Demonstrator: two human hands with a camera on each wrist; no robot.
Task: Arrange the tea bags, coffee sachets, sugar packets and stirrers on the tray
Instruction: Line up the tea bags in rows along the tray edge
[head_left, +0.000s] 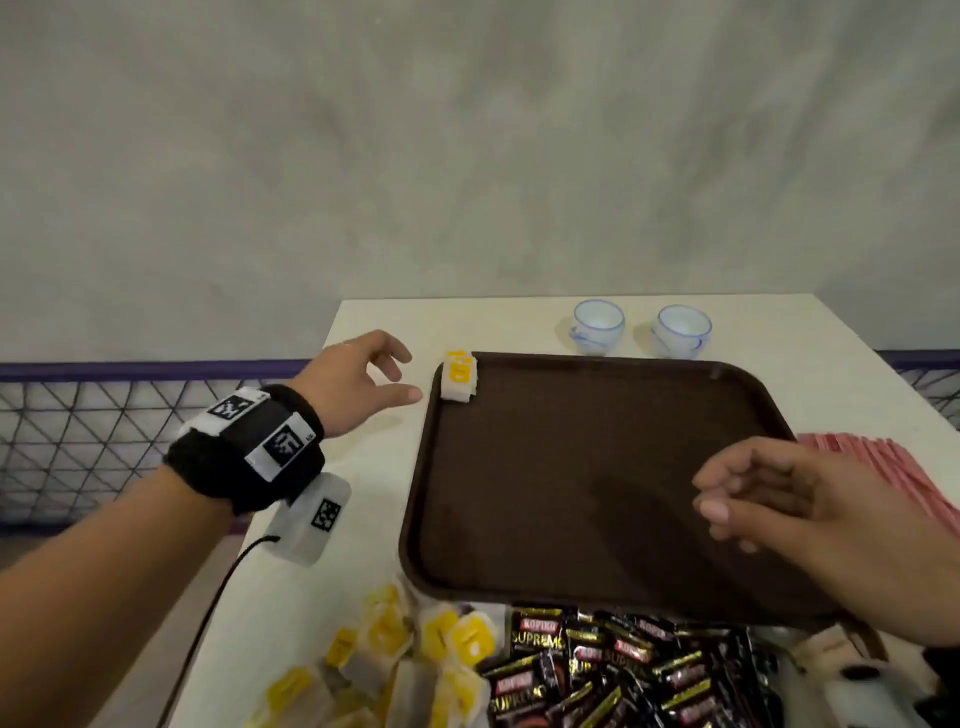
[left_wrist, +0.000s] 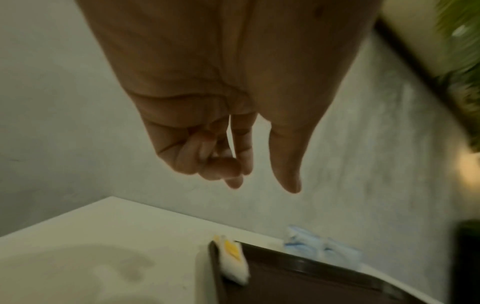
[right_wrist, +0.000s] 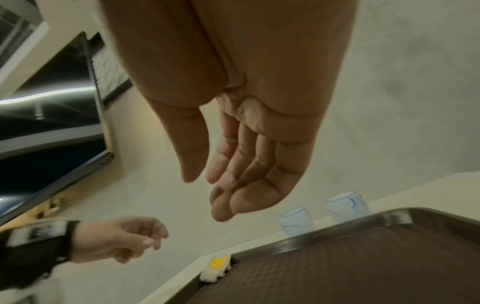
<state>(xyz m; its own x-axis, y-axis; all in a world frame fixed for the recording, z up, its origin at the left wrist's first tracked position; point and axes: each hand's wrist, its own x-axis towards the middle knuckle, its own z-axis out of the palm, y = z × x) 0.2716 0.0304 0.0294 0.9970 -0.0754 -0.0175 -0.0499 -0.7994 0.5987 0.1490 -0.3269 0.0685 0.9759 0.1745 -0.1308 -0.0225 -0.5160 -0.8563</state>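
Note:
A brown tray (head_left: 597, 582) lies on the white table. A small stack of yellow-tagged tea bags (head_left: 458, 375) leans in the tray's far left corner, also visible as tea bags (left_wrist: 233, 261) and tea bags (right_wrist: 216, 267). My left hand (head_left: 400, 376) hovers just left of that stack, fingers loosely curled, holding nothing. My right hand (head_left: 727, 499) floats over the tray's right side, fingers relaxed and empty. Loose tea bags (head_left: 410, 660) and black coffee sachets (head_left: 623, 670) are heaped at the table's near edge. Pink packets (head_left: 893, 467) lie right of the tray.
Two small white-and-blue cups (head_left: 597, 325) stand behind the tray near the table's far edge. A grey wall rises behind. A wire-mesh rail (head_left: 104, 426) runs left of the table.

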